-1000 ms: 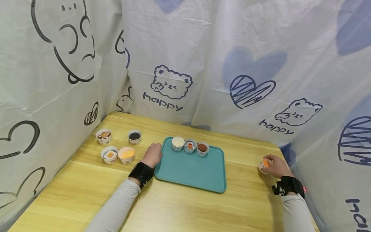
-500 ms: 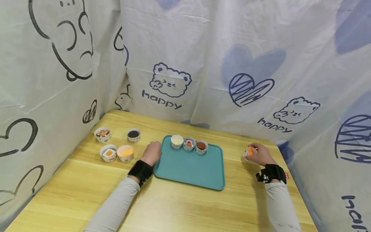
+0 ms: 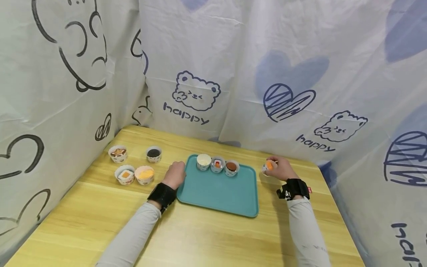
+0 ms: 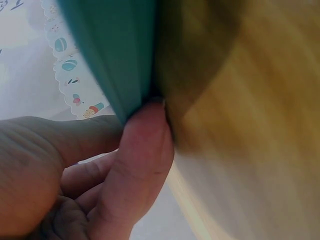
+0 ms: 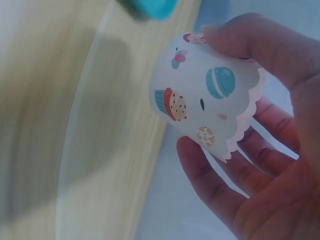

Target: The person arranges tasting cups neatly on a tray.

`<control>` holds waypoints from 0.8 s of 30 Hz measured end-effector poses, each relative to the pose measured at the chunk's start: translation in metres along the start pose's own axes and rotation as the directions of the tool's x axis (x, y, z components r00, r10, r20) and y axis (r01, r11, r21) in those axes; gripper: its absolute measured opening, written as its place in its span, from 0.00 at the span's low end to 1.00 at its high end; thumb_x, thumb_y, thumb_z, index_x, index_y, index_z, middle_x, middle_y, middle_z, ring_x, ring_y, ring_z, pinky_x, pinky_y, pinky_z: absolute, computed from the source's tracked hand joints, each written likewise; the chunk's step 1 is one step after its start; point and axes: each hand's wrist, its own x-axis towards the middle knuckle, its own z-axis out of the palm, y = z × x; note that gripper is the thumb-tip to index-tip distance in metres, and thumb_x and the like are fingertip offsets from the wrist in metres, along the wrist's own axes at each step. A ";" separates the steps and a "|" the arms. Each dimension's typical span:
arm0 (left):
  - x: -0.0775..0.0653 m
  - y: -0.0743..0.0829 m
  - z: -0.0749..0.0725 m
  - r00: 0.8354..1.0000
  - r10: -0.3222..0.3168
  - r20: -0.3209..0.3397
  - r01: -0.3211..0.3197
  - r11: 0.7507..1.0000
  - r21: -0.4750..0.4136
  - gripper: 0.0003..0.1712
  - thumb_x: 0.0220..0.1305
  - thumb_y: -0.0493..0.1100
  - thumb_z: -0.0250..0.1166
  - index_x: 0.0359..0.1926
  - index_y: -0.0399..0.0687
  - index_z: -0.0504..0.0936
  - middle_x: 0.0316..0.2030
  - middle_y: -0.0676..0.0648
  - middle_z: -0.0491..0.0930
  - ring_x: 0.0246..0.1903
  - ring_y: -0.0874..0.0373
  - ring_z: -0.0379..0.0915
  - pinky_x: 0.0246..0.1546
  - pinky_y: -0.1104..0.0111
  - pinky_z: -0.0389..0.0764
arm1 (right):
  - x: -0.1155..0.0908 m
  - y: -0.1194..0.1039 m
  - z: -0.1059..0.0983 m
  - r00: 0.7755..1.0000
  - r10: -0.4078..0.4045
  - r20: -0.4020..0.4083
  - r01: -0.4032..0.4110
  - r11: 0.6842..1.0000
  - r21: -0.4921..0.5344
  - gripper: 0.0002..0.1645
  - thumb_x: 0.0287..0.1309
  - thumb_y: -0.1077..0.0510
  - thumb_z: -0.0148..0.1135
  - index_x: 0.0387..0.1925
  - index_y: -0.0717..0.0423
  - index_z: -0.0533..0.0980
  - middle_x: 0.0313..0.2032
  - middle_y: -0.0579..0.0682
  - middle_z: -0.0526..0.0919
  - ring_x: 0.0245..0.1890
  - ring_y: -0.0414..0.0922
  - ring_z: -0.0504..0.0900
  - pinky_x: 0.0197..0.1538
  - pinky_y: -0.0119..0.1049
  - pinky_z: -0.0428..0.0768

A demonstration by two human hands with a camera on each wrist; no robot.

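My right hand holds a white paper cupcake cup with a scalloped rim and printed sweets, thumb on one side and fingers on the other. Something orange shows in its top in the head view. The cup hangs above the table, just right of the teal tray. At the tray's left edge, my left hand pinches the rim between thumb and finger, as the left wrist view shows. Along the tray's back edge stand a cup with a cream top, one with a red-and-white piece and one with a brown top.
Several more cups stand left of the tray: a star-topped cup, a black-filled cup, a cup with a white-and-orange square and a yellow-topped cup. Printed cloth encloses the wooden table behind and at the sides.
My right hand has carried the orange-topped cup leftward and farther back, from the table's right side to near the tray. My left hand stays at the tray's edge.
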 end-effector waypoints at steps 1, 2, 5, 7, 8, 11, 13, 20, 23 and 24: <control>0.000 0.000 0.000 1.000 0.002 0.000 -0.002 1.000 -0.002 0.04 0.67 0.29 0.60 0.37 0.31 0.81 0.30 0.36 0.80 0.30 0.44 0.79 0.32 0.56 0.79 | 0.003 -0.003 0.002 1.000 -0.010 0.004 0.010 1.000 -0.002 0.34 0.51 0.59 0.77 0.59 0.67 0.76 0.47 0.63 0.82 0.40 0.52 0.78 0.45 0.45 0.76; 0.001 -0.001 -0.001 1.000 0.004 -0.001 -0.004 1.000 -0.001 0.04 0.67 0.29 0.60 0.37 0.31 0.81 0.30 0.36 0.80 0.29 0.45 0.78 0.31 0.56 0.79 | 0.005 -0.005 0.005 1.000 -0.014 0.010 0.014 1.000 0.002 0.34 0.51 0.59 0.77 0.59 0.66 0.76 0.48 0.62 0.82 0.40 0.52 0.78 0.46 0.45 0.76; 0.001 -0.002 -0.002 1.000 0.005 -0.005 -0.005 1.000 -0.002 0.04 0.67 0.29 0.60 0.37 0.31 0.81 0.30 0.35 0.79 0.27 0.46 0.76 0.30 0.57 0.77 | 0.012 -0.012 0.013 0.999 -0.042 0.022 0.042 0.999 0.016 0.35 0.52 0.59 0.77 0.60 0.66 0.75 0.49 0.63 0.81 0.42 0.54 0.78 0.47 0.47 0.76; 0.001 -0.002 -0.002 1.000 0.006 -0.005 -0.006 1.000 -0.001 0.04 0.67 0.28 0.59 0.36 0.31 0.81 0.29 0.35 0.79 0.26 0.47 0.75 0.29 0.57 0.76 | 0.015 -0.016 0.018 0.998 -0.058 0.036 0.057 0.998 0.021 0.34 0.53 0.59 0.77 0.60 0.67 0.75 0.51 0.64 0.81 0.44 0.55 0.78 0.48 0.49 0.76; 0.001 -0.003 -0.003 1.000 0.007 -0.006 -0.007 1.000 0.001 0.04 0.67 0.28 0.59 0.36 0.31 0.81 0.29 0.35 0.79 0.26 0.47 0.75 0.29 0.57 0.76 | 0.016 -0.018 0.021 0.997 -0.058 0.043 0.057 0.998 0.026 0.35 0.53 0.59 0.76 0.60 0.67 0.75 0.52 0.64 0.80 0.45 0.56 0.78 0.49 0.50 0.76; 0.001 -0.003 -0.003 1.000 0.009 -0.002 -0.009 1.000 -0.001 0.05 0.67 0.29 0.59 0.37 0.30 0.81 0.29 0.35 0.79 0.27 0.47 0.75 0.29 0.57 0.77 | 0.017 -0.023 0.028 0.996 -0.062 0.064 0.060 0.998 0.022 0.36 0.54 0.59 0.76 0.62 0.68 0.74 0.54 0.64 0.79 0.47 0.57 0.78 0.51 0.52 0.77; 0.001 -0.003 -0.003 1.000 0.009 0.002 -0.009 1.000 -0.004 0.05 0.68 0.29 0.59 0.37 0.30 0.81 0.30 0.35 0.80 0.27 0.47 0.76 0.30 0.57 0.78 | 0.018 -0.026 0.033 0.995 -0.067 0.073 0.066 0.998 0.017 0.36 0.54 0.59 0.76 0.62 0.67 0.73 0.54 0.64 0.79 0.47 0.57 0.78 0.52 0.52 0.77; 0.001 -0.003 -0.001 1.000 0.004 0.010 -0.004 1.000 -0.010 0.05 0.68 0.29 0.59 0.39 0.30 0.81 0.31 0.35 0.80 0.29 0.45 0.78 0.31 0.57 0.78 | 0.018 -0.040 0.045 0.993 -0.065 0.101 0.062 0.998 0.031 0.36 0.55 0.61 0.75 0.63 0.67 0.73 0.56 0.65 0.78 0.49 0.58 0.78 0.53 0.53 0.77; 0.001 -0.002 0.000 1.000 0.002 0.010 -0.002 1.000 -0.007 0.05 0.68 0.29 0.60 0.40 0.30 0.81 0.32 0.34 0.80 0.29 0.45 0.78 0.31 0.56 0.79 | 0.019 -0.044 0.049 0.991 -0.065 0.116 0.062 0.998 0.027 0.35 0.55 0.61 0.75 0.63 0.66 0.73 0.58 0.65 0.77 0.51 0.59 0.77 0.55 0.53 0.77; 0.001 -0.001 0.000 1.000 0.001 0.011 -0.001 1.000 -0.007 0.05 0.68 0.29 0.60 0.40 0.30 0.81 0.32 0.34 0.80 0.30 0.45 0.78 0.32 0.56 0.79 | 0.019 -0.045 0.050 0.991 -0.066 0.120 0.063 0.998 0.028 0.35 0.55 0.61 0.75 0.63 0.66 0.73 0.59 0.65 0.77 0.52 0.59 0.77 0.56 0.53 0.77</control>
